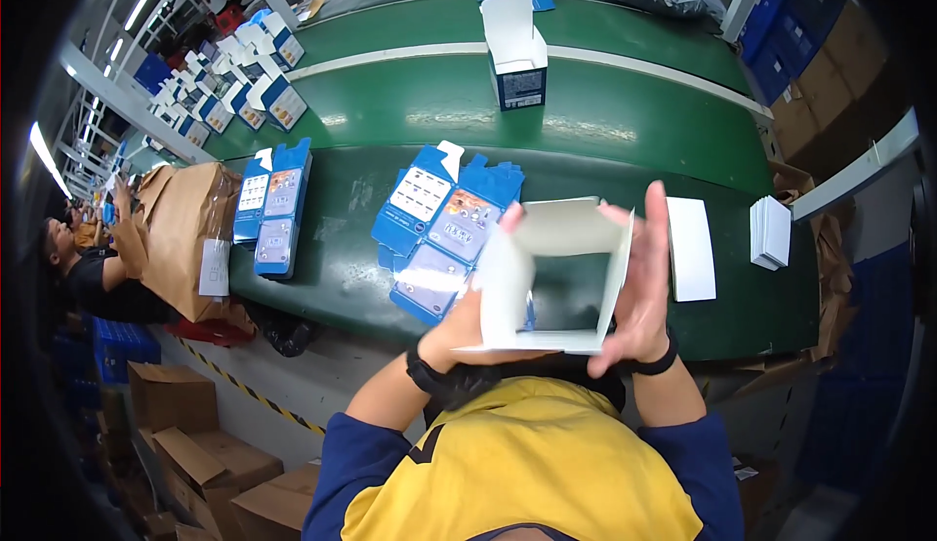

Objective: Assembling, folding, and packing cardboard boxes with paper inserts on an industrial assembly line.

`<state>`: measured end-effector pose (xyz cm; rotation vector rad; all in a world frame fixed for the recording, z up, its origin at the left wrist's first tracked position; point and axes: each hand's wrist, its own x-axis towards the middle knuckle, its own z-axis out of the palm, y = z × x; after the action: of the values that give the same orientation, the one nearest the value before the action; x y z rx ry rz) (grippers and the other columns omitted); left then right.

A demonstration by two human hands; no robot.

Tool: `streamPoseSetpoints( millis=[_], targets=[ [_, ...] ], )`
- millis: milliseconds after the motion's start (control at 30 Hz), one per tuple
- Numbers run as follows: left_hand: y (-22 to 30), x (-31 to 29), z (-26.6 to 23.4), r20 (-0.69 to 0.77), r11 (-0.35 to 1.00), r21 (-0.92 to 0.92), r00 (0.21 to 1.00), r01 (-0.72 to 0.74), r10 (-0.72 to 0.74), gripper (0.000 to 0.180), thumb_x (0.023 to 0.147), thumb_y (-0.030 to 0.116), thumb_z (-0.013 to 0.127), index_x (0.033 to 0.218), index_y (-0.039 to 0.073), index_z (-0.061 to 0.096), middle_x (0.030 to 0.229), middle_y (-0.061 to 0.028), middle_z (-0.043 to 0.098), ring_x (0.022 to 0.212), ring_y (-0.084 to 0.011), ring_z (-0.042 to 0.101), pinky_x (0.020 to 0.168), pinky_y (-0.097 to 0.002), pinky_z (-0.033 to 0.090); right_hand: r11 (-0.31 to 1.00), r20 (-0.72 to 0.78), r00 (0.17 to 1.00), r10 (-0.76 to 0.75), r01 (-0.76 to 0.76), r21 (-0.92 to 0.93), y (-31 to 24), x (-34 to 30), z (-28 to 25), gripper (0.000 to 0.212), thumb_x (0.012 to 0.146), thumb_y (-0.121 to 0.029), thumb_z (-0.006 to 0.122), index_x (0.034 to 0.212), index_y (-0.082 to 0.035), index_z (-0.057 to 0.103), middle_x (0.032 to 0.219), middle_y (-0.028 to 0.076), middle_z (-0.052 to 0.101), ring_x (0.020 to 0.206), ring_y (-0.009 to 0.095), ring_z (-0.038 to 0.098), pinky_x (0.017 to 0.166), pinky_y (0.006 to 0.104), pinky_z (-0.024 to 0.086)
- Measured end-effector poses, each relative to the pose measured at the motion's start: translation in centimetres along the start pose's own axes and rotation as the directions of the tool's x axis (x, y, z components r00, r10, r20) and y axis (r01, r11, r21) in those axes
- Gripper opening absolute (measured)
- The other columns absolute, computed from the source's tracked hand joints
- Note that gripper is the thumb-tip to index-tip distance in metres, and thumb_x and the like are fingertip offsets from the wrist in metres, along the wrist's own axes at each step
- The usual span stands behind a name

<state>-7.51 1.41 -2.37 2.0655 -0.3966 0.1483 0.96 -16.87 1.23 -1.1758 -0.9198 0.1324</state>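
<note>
Between my hands is a white-inside carton (504, 287), folded out into a square tube, and I look straight through it to the green table. My left hand (459, 324) grips its left wall, a fingertip showing at the upper left corner. Along the right wall lies my right hand (644, 292), its thumb at the lower corner and a finger at the top edge. Left of the carton, flat blue printed cartons (459, 219) are spread on the table, partly covered by my left hand. A white flat piece (691, 248) rests beside my right hand.
A stack of white pieces (770, 232) stands at the right table end. More flattened blue cartons (278, 211) lie left, near a large brown paper package (190, 233). One open-topped carton (517, 67) stands on the green conveyor (390, 92); several crowd its far left (234, 92). Another person (93, 258) is at left.
</note>
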Motion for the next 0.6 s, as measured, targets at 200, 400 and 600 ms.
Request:
streamPoseSetpoints(
  millis=[200, 400, 600],
  targets=[
    [1.5, 2.2, -1.6, -0.318, 0.901, 0.157, 0.843, -0.405, 0.435, 0.105, 0.060, 0.014, 0.082, 0.142, 0.000, 0.018, 0.121, -0.0208, 0.045, 0.113, -0.0361, 0.048, 0.105, -0.0524, 0.030, 0.999, 0.096, 0.995, -0.020, 0.017, 0.027, -1.5, -0.5, -0.4, 0.128, 0.052, -0.044, 0.088, 0.145, 0.001, 0.012, 0.136, 0.020, 0.041, 0.131, 0.034, 0.035, 0.109, 0.0445, 0.022],
    [2.4, 2.0, 0.2, -0.371, 0.935, 0.143, 0.858, -0.326, 0.356, 0.093, 0.062, 0.008, 0.078, 0.140, 0.008, 0.027, 0.128, -0.0233, 0.040, 0.113, -0.0397, 0.048, 0.103, -0.0559, 0.030, 0.976, -0.190, 0.967, 0.169, -0.191, -0.107, -2.7, -1.0, 0.4, 0.079, 0.078, -0.012, 0.065, 0.143, 0.001, 0.022, 0.131, 0.016, 0.045, 0.126, 0.027, 0.041, 0.106, 0.0396, 0.027],
    [3.1, 2.3, 1.3, -0.388, 0.878, 0.132, 0.791, -0.460, 0.472, 0.049, 0.061, 0.010, 0.078, 0.107, 0.018, 0.063, 0.128, -0.0225, 0.040, 0.117, -0.0387, 0.044, 0.101, -0.0544, 0.033, 0.924, -0.163, 0.983, 0.085, -0.016, 0.383, -1.8, -0.8, 0.0, 0.064, 0.091, -0.018, 0.052, 0.143, 0.002, 0.021, 0.142, 0.019, 0.037, 0.137, 0.027, 0.025, 0.109, 0.0359, 0.022]
  ],
)
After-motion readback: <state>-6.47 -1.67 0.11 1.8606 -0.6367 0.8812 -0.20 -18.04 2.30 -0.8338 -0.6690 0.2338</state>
